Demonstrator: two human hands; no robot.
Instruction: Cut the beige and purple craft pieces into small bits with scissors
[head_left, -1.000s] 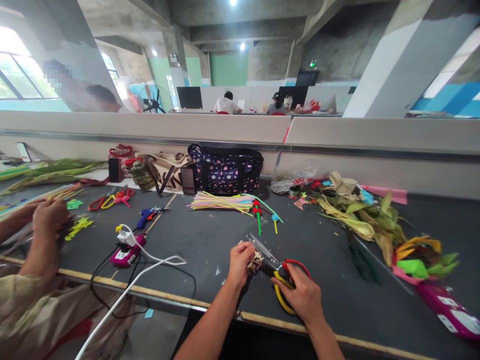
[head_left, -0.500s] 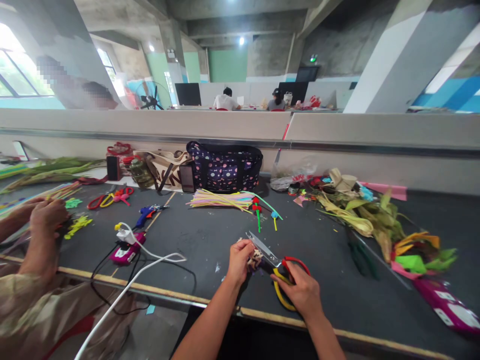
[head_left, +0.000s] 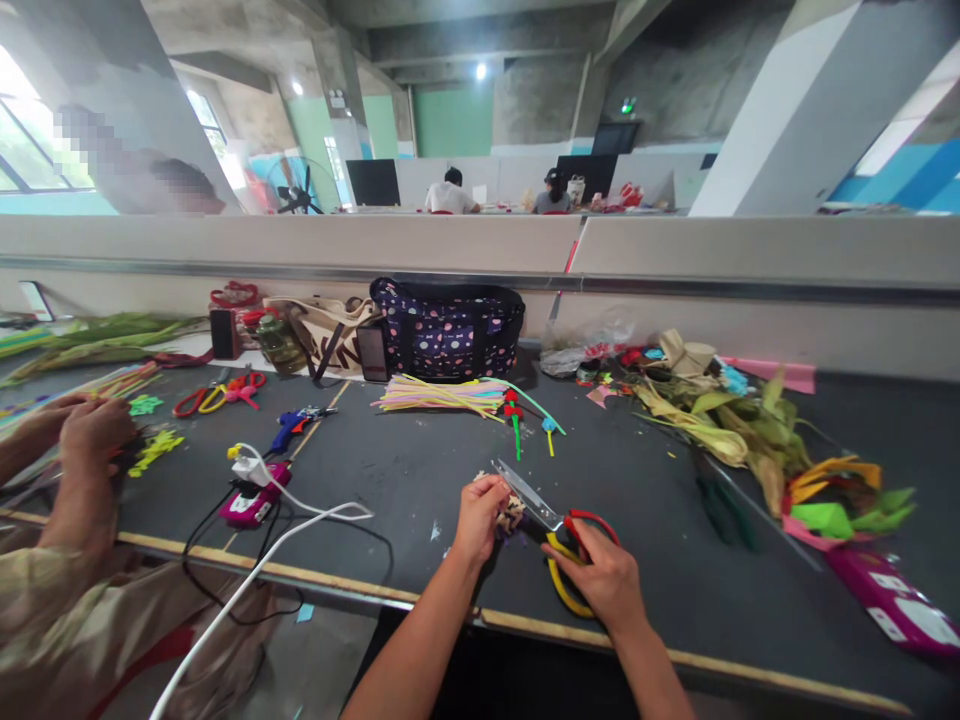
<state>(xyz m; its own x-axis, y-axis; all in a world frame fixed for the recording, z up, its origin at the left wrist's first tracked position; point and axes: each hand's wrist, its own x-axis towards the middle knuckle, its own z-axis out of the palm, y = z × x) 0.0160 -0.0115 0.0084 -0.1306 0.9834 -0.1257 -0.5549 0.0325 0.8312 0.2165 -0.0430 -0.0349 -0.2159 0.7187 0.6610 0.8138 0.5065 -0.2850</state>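
My right hand (head_left: 604, 575) grips a pair of scissors (head_left: 529, 495) by their red and yellow handles, the blades pointing up and left. The blade tips lie beside the fingers of my left hand (head_left: 480, 520). Those fingers are closed in a pinch on a small beige and dark tufted piece (head_left: 511, 512), partly hidden by the hand and too small to name surely. Purplish bits show under it. Beyond my hands lie a bundle of pastel fuzzy stems (head_left: 442, 396), a red and green stem piece (head_left: 515, 425) and a blue-topped yellow one (head_left: 550, 432).
At left, a co-worker's hands (head_left: 94, 430) work near yellow-green pieces (head_left: 156, 452). A blue glue gun (head_left: 294, 428), a pink power strip (head_left: 255, 500) and a white cable (head_left: 300, 525) lie between us. Dried husks (head_left: 761, 440) and green-handled pliers (head_left: 724, 510) are at right; a patterned bag (head_left: 454, 335) stands behind.
Almost nothing differs. The view has shifted very slightly, while both hands, the scissors and the tufted piece keep nearly the same positions.
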